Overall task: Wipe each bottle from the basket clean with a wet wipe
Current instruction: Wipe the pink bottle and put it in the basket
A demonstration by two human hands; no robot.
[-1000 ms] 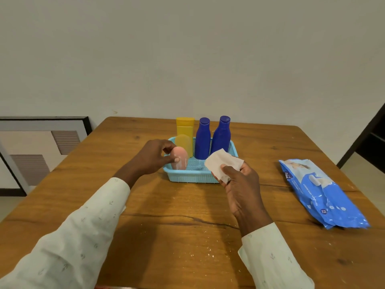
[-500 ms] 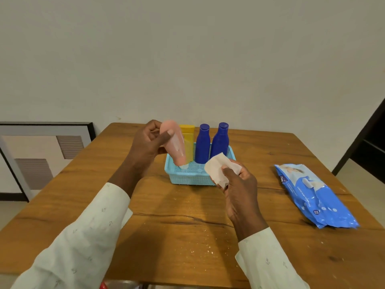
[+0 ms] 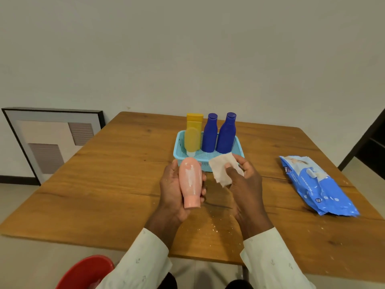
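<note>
My left hand (image 3: 171, 190) holds a pink bottle (image 3: 190, 182) above the table, cap toward me, with white smears down its side. Just to its right, my right hand (image 3: 242, 180) pinches a white wet wipe (image 3: 221, 170), which hangs a little apart from the bottle. Behind both hands sits a light blue basket (image 3: 177, 148) holding two yellow bottles (image 3: 192, 134) and two dark blue bottles (image 3: 226, 133), all standing upright.
A blue pack of wet wipes (image 3: 314, 184) lies on the wooden table (image 3: 104, 184) to the right. White specks dot the table near its front edge. A red tub (image 3: 85, 272) is on the floor at lower left. A framed picture (image 3: 52, 140) leans against the wall.
My left hand lifted the pink bottle out of the basket and brought it down toward me, in front of the basket. My right hand with the wipe stayed close beside it.
</note>
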